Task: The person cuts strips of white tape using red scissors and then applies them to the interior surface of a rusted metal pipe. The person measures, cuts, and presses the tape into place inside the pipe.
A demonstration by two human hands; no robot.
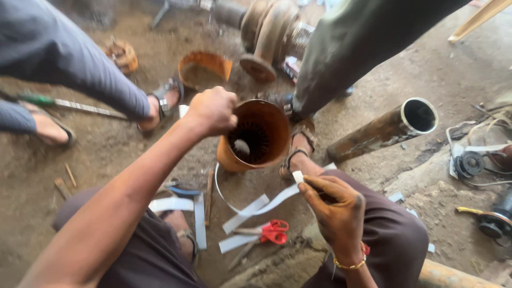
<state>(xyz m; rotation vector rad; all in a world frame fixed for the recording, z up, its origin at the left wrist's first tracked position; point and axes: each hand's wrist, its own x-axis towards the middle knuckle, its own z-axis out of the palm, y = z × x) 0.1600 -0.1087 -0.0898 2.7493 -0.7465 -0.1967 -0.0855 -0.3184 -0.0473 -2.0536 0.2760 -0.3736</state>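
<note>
The left hand (212,110) is closed on the rim of an orange metal cylinder (261,136), which stands tilted on the dirt floor (106,154) between the person's knees. The right hand (337,205) pinches the end of a white strip (269,204). Red scissors (269,232) lie just below it, near other strips.

Left hand (212,111) grips orange motor casing (261,136); right hand (337,205) pinches white strip (266,204).

Bare, dusty earthen floor (133,144) in daylight, with a rough concrete ledge (426,192) alongside.
</note>
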